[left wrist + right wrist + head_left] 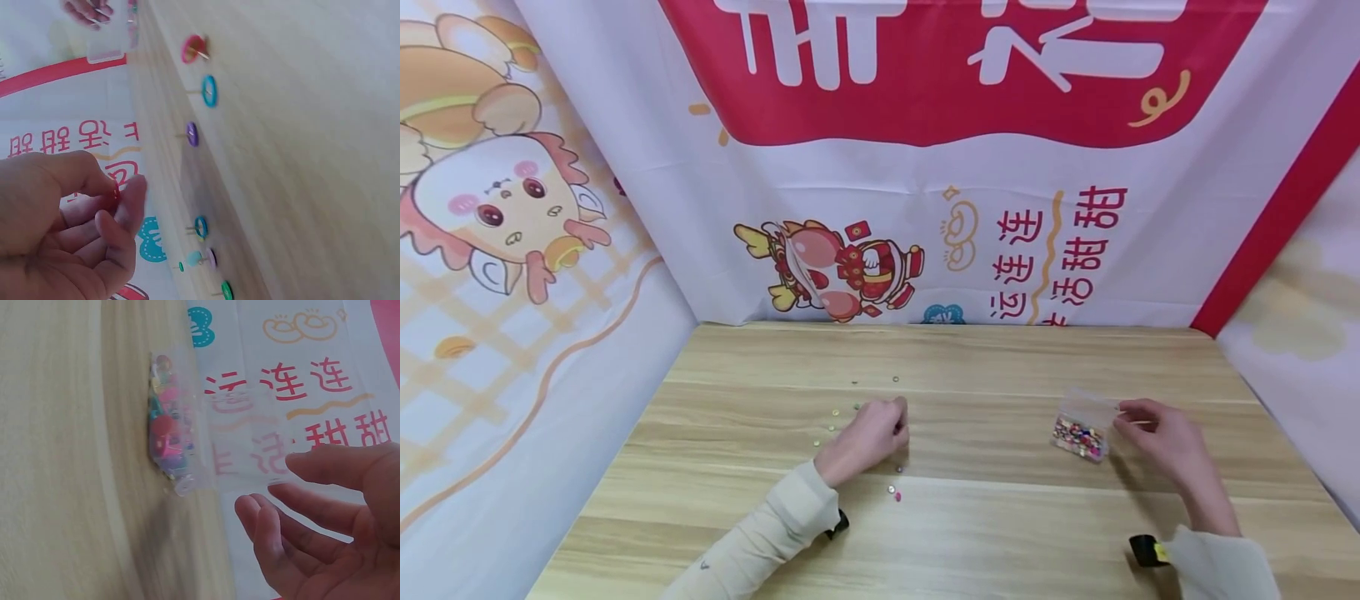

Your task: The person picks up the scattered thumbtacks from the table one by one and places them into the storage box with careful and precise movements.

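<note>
My left hand [867, 437] is over the middle of the table, pinching a red thumbtack [117, 189] between thumb and forefinger; the other fingers curl loosely. Loose thumbtacks lie about it, among them a pink one [194, 49], a blue one [209, 91] and a purple one [192, 134]. To the right, my right hand [1165, 433] holds the edge of the raised clear lid [247, 440] of a small plastic box between thumb and forefinger. Many colourful thumbtacks [1078, 437] fill the box. Whether the box rests fully on the table I cannot tell.
The wooden table [985, 533] ends at a white and red printed cloth [865, 175] hanging behind it. Another printed cloth [497, 333] hangs on the left. Several more tacks, including a green one [226, 290], are scattered left of centre.
</note>
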The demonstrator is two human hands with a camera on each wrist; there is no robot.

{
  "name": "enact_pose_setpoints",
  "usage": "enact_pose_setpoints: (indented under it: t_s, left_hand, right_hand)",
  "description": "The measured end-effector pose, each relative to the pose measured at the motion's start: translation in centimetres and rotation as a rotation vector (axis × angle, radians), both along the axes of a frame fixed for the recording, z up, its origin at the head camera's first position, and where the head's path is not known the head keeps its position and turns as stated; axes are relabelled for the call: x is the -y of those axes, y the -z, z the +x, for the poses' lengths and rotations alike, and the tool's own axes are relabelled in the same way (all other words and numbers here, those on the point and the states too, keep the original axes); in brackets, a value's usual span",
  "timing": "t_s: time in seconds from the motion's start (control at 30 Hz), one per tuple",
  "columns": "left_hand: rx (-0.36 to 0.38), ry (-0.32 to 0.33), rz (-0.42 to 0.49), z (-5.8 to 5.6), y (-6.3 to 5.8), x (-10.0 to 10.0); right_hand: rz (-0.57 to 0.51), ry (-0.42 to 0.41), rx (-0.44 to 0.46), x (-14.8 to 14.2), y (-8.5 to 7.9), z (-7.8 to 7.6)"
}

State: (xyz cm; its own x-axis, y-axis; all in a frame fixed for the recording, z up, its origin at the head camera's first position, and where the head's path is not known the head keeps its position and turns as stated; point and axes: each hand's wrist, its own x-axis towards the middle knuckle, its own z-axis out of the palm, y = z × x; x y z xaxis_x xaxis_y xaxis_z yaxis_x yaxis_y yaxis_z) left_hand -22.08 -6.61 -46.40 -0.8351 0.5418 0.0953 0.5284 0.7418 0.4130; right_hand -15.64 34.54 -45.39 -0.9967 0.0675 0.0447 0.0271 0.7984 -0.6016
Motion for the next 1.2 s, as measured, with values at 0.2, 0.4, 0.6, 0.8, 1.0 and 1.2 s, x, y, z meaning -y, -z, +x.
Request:
enact_pose_setpoints:
  t_s: [0.2,0.4,0.6,0.8,1.0,1.2]
  left_hand:
    - [0.090,-0.003,0.088,0.3,-0.6,-0.4]
    - [0.153,-0.012,0.131,0.5,-0.9,-0.8]
    - [0.161,0.000,0.155,0.5,-1.1,-1.1]
    - [0.179,0.009,0.172,0.5,-1.3,-1.5]
    - [0.173,0.025,0.204,0.5,-1.3,-1.7]
    - [0.170,0.041,0.244,0.3,-1.7,-2.0]
  right_hand:
    - [-0.067,0.039,0.081,-0.1,0.4,-0.3]
    - [-0.082,0.030,0.079,-0.3,0.9,-0.7]
    - [-0.079,-0.082,0.180,-0.7,1.4,-1.0]
    - [-0.102,-0.151,0.269,-1.1,1.9,-1.2]
    - [-0.123,-0.183,0.268,-1.0,2.3,-0.9]
    - [-0.090,-0.192,0.214,-0.4,2.1,-0.7]
